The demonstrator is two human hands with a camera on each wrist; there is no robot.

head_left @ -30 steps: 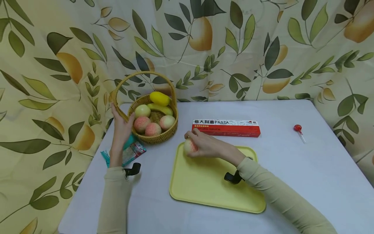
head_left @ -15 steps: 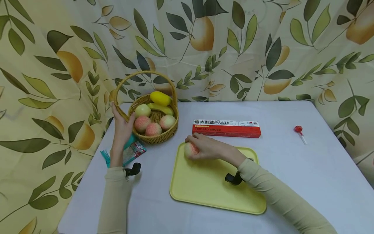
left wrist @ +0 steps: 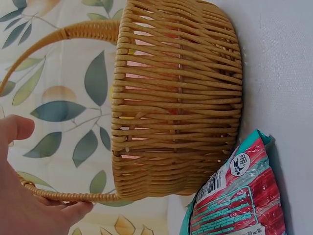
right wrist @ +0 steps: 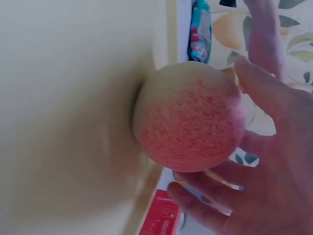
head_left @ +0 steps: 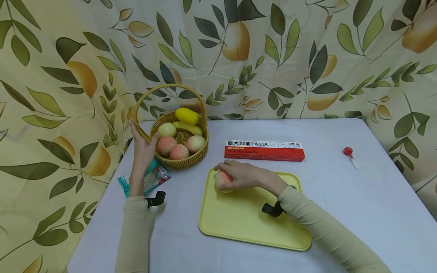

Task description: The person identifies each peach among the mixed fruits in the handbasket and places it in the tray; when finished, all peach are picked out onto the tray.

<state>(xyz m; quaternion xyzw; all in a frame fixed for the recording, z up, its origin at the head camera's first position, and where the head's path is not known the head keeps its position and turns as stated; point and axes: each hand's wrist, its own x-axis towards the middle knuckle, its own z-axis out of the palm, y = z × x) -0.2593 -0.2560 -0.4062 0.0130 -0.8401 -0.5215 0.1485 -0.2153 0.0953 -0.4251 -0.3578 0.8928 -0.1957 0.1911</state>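
Observation:
On the upper left part of the yellow tray [head_left: 252, 216] sits a pink-and-cream peach [right wrist: 190, 117]. My right hand [head_left: 244, 175] holds it, with thumb and fingers curved around its sides. At the back left, my left hand [head_left: 139, 151] rests against the handle of a wicker basket [head_left: 181, 163]. In the left wrist view its fingers lie straight behind the handle [left wrist: 78, 197], and its thumb stands apart from it. Inside the basket are several peaches [head_left: 179, 151], a pale green round fruit [head_left: 167, 130], a banana [head_left: 189, 127] and a bright yellow fruit [head_left: 187, 115].
A teal and red packet [head_left: 155, 178] lies in front of the basket, partly behind the left forearm. Behind the tray is a red and white pasta box [head_left: 264, 151]. A red lollipop [head_left: 348, 152] lies to the right. A patterned curtain [head_left: 259, 83] hangs behind the table.
My right hand and the peach have shifted slightly toward the near side of the tray. The left hand and the basket stay where they were.

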